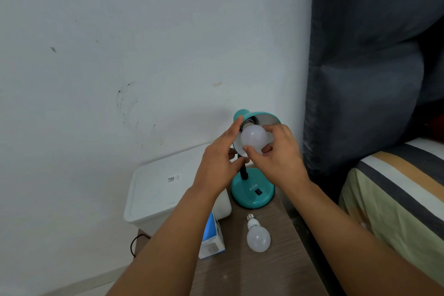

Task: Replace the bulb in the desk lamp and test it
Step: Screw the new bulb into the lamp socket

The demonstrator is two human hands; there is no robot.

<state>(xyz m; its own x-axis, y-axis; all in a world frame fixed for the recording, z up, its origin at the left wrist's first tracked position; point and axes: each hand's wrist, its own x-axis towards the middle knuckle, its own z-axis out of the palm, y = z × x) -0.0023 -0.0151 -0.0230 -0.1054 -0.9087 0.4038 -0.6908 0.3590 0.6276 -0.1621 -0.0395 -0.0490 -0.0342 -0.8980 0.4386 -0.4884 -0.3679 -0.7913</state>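
A teal desk lamp (252,193) stands on a wooden bedside table (264,269), its shade (266,118) tilted toward me. A white bulb (253,138) sits at the socket inside the shade, its screw base just visible. My right hand (278,154) grips that bulb with thumb and fingers. My left hand (221,158) rests against the shade's left rim, fingers spread. A second white bulb (257,235) lies loose on the table in front of the lamp base. The lamp's black switch (259,192) is on the base.
A blue and white bulb box (212,239) lies on the table's left edge. A white lidded bin (168,190) stands left of the table against the wall. A black cable (135,245) hangs at the left. A bed with a striped sheet (396,190) is on the right.
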